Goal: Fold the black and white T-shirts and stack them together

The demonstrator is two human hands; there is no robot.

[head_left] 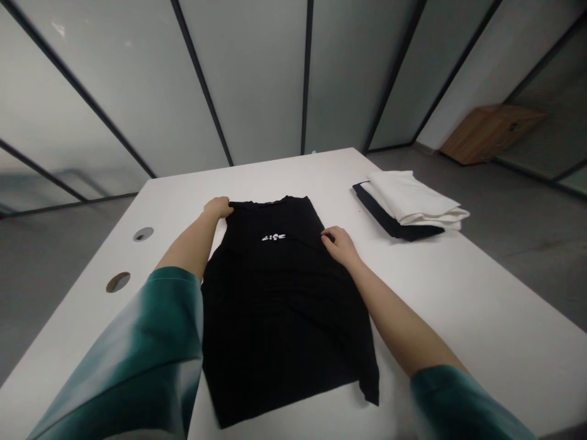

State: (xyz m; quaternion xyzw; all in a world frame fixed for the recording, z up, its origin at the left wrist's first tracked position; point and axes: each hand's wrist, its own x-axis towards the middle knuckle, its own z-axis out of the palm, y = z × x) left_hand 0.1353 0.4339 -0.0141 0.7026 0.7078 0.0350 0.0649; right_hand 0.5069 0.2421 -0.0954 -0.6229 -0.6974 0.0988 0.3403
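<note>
A black shirt [284,293] lies spread flat, its neckline toward the far edge and small white lettering across its chest. Its lower right corner sticks out past the hem. My left hand [219,208] is closed on the shirt's upper left shoulder corner. On the opposite side, the fingers of my right hand [337,241] pinch the shirt's right edge, roughly level with the lettering.
The shirt rests on a white table [481,318]. To the right is a stack of folded clothes, white [413,195] over black [380,214]. Two round holes [118,282] pierce the tabletop at left. A wooden cabinet [490,131] stands on the floor beyond, near frosted glass panels.
</note>
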